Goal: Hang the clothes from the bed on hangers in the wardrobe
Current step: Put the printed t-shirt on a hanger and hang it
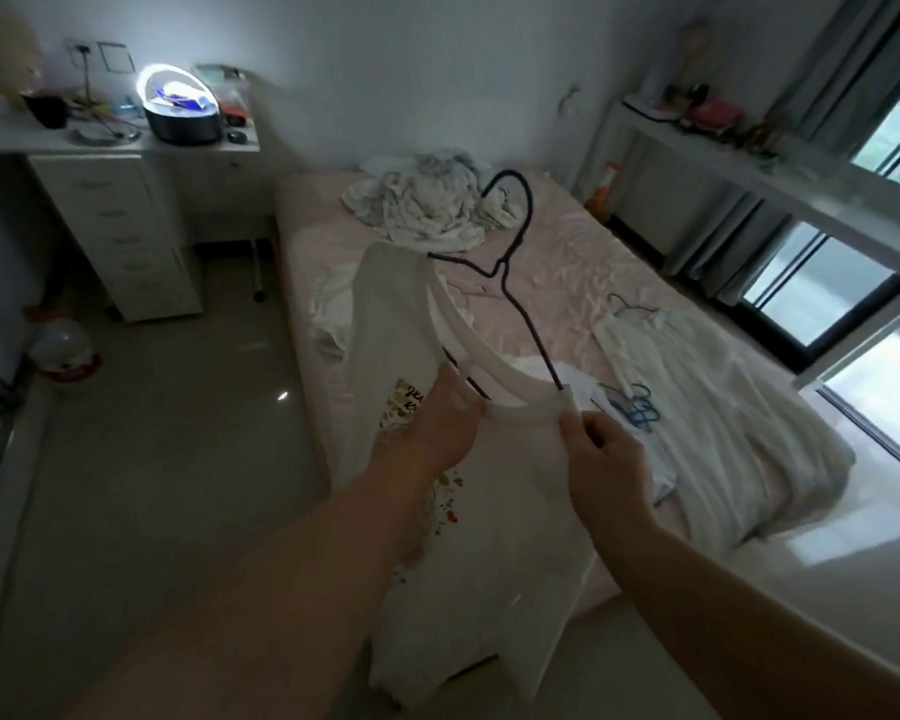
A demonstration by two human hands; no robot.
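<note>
In the head view, the only one given, a white T-shirt with a small coloured print is held up in the lower centre of the frame, over the near edge of the bed. A dark wire hanger is threaded through its neckline, the hook standing up toward the centre of the frame and one shoulder of the wire already under the cloth. The left hand is seen from the back at the left side of the collar; its fingers are hidden behind the fabric, so it seems to grip the collar and perhaps the wire, but the exact hold cannot be told. The right hand is closed in a pinch on the right side of the collar rib, thumb and fingers curled on the cloth. The shirt is judged light, limp and apt to slide off thin wire, so it is best held at the ribbed collar and shoulder seams, where the cloth is firmest, with the hanger steadied at its neck. The wire itself looks thin and springy. Further garments wait: a crumpled pile at the upper centre, a white dress at centre right, and blue hangers just beside it.
</note>
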